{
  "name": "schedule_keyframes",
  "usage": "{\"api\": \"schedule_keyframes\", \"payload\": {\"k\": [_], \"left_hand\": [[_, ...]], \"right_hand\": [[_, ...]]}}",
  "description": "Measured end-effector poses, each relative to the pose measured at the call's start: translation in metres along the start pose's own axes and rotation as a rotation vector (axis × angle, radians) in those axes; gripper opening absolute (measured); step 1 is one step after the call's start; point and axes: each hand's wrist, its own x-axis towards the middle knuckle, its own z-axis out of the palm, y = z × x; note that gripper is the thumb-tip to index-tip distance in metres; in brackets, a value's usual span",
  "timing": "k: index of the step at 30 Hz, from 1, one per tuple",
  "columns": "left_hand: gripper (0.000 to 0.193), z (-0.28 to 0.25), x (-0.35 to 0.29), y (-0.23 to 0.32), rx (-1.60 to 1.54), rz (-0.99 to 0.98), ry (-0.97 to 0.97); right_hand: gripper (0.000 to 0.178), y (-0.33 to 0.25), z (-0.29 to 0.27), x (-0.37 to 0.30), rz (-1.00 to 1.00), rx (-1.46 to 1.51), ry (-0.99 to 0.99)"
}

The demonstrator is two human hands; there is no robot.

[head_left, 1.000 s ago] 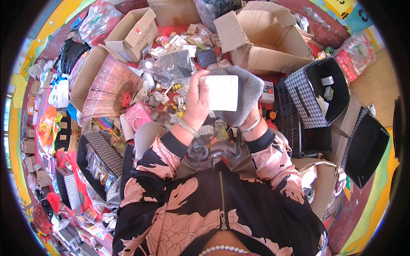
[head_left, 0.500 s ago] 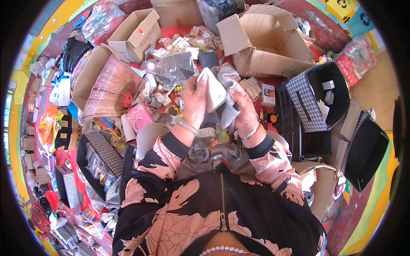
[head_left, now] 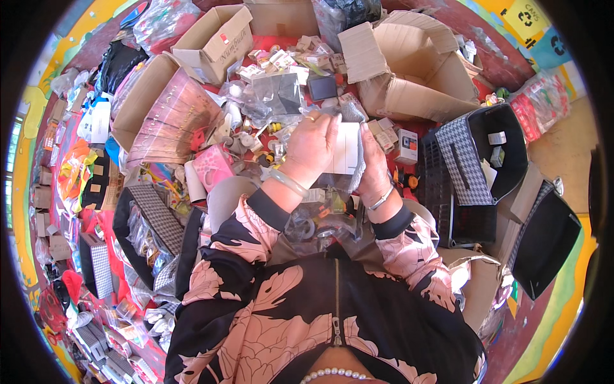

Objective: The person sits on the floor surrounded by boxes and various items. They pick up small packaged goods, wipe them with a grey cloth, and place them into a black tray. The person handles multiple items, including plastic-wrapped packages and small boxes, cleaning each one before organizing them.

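A flat white box-like item (head_left: 346, 152) is held upright in front of me between both hands. My left hand (head_left: 311, 148) is closed on its left side, thumb against the edge. On the other side, my right hand (head_left: 373, 168) presses a grey cloth (head_left: 358, 178) along the item's right edge and back. Part of the cloth shows above the fingers. Below the hands lie clear plastic bits and a roll of tape (head_left: 300, 228). A dark square box (head_left: 322, 88) and a clear plastic sheet (head_left: 276, 96) lie just beyond.
An open cardboard box (head_left: 416, 70) stands at the far right, another (head_left: 214, 45) at the far left. To my right are a black crate (head_left: 457, 221) and a houndstooth fabric bin (head_left: 460, 150). A similar bin (head_left: 153, 221) sits left, beside a pink mug (head_left: 213, 168).
The white item has turned from a tilted angle to face me more squarely. My left hand has moved right, over its left side. The grey cloth is now mostly behind the item.
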Motion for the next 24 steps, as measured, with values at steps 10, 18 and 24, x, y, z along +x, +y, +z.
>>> {"api": "schedule_keyframes", "payload": {"k": [10,18,24], "left_hand": [[0.013,0.005,-0.007,0.006,-0.051,0.031,0.033],[0.034,0.007,-0.003,-0.006,-0.504,-0.455,0.089],[0.041,0.012,-0.026,0.013,-1.181,-0.670,-0.223]], "right_hand": [[0.041,0.003,-0.013,0.010,0.079,0.031,0.043],[0.041,-0.006,-0.020,0.019,-0.054,0.116,0.281],[0.042,-0.025,-0.026,0.026,-0.238,0.176,0.387]]}}
